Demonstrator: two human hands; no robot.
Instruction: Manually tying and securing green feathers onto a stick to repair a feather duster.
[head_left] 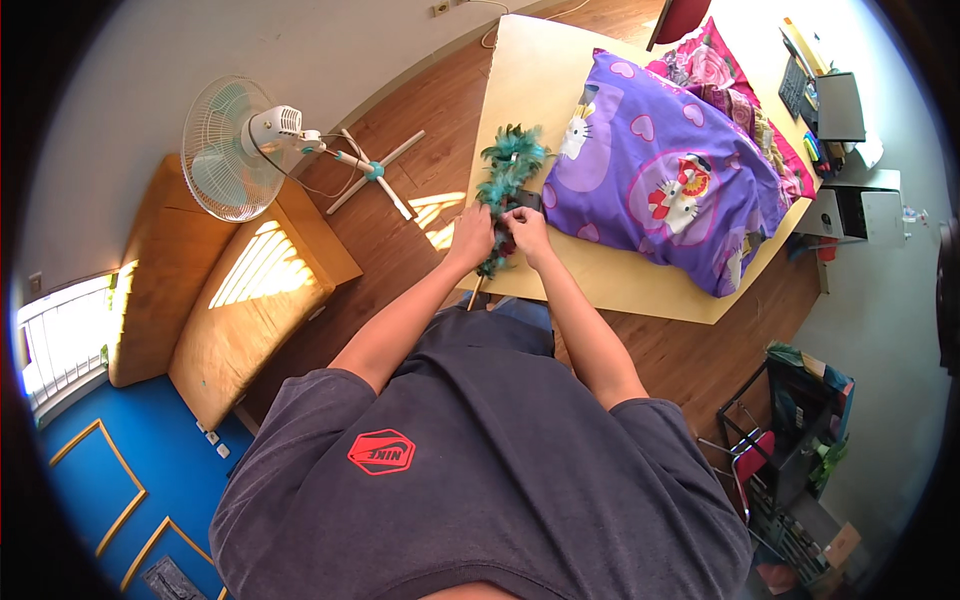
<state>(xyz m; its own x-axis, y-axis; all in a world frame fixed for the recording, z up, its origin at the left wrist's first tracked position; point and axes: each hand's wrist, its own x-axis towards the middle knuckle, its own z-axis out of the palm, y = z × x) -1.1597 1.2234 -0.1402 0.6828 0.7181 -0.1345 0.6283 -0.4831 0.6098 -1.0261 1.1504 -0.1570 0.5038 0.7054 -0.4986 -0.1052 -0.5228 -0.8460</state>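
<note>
A feather duster [512,172] with teal and dark feathers stands out over the near left edge of the yellow table, and its wooden handle points down toward my waist. My left hand [474,238] is closed round its feathered middle. On the other side, my right hand [526,232] has its fingers pinched together at the feathers; the fingertips are partly hidden. A small dark flat object [527,201] lies on the table just beyond my right hand. Beside the duster rests a purple pillow [640,160] with hearts and cartoon cats.
The yellow table [520,70] also carries a pink floral pillow [715,65] behind the purple one. A standing fan [235,150] and wooden furniture [250,310] are on the left. Toward the right stand a laptop [838,105] and, lower, a dark rack [790,430] near a red chair [752,458].
</note>
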